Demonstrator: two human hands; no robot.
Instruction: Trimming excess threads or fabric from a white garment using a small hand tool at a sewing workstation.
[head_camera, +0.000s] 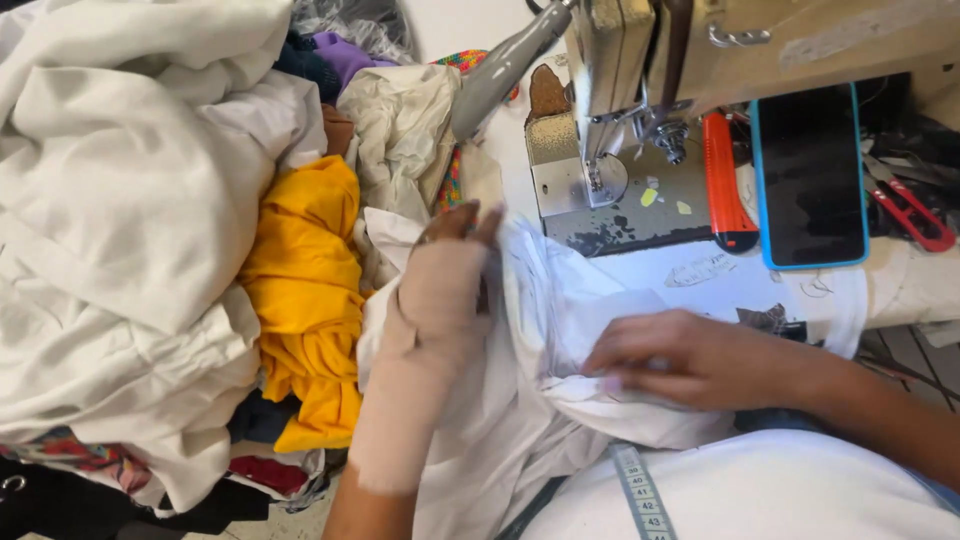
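A white cloth (560, 330) lies bunched across the near edge of the bench (720, 275), spilling toward the person's lap, and both hands are on it. The left hand (445, 290), wrapped in a beige sleeve that leaves only the fingertips bare, rests flat on the cloth's left fold with fingers stretched out toward the sewing machine (640, 70); its grip is apart, pressing rather than clasping. The right hand (680, 355) lies lower on the cloth, fingers curled and pinched together on a fold at its middle. The bench top is pale and worn, with dark scuffed patches around the machine's metal base plate (620, 200) and a few small yellow scraps on it. Just right of the needle lies an orange cutter (725, 180), and beside that a phone (808, 175) with a blue case, screen dark. At the far right edge sit red-handled snips (910, 210). To the left the bench disappears under a heap of fabric: a large white pile (130, 220), a yellow garment (305, 290) pressed against it, a cream piece (400, 130) behind, and purple cloth (345, 55) at the back. Dark and red scraps (265, 470) show beneath the heap at the lower left. A measuring tape (640, 495) hangs down over the person's white top at the bottom. Little of the room shows beyond the bench.
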